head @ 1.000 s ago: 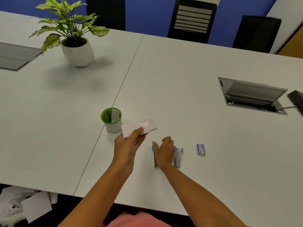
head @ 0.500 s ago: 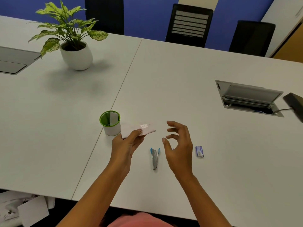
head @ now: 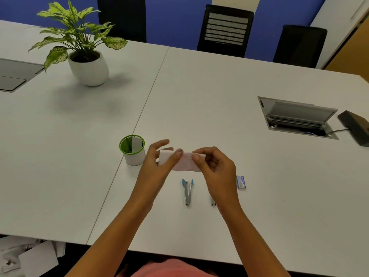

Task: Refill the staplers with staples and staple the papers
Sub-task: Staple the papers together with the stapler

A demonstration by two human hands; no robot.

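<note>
A small pale pink slip of paper (head: pixel 184 161) is held above the white table (head: pixel 219 96) between both hands. My left hand (head: pixel 157 166) holds its left end with the thumb on top and the other fingers spread behind. My right hand (head: pixel 215 168) pinches its right end. Below the hands a blue and silver stapler (head: pixel 187 191) lies on the table, lengthwise toward me. A second stapler (head: pixel 213 201) is mostly hidden under my right wrist. A small blue staple box (head: pixel 240 182) lies to the right of my right hand.
A white cup with a green rim (head: pixel 132 149) holding paper slips stands left of my hands. A potted plant (head: pixel 86 62) sits at the back left. A cable hatch (head: pixel 297 117) and a black device (head: pixel 356 126) are at the right. Loose papers (head: pixel 30 256) lie below the table edge.
My right hand rose from the staplers and took hold of the slip's right end. My left hand shifted right with the slip, its fingers now spread.
</note>
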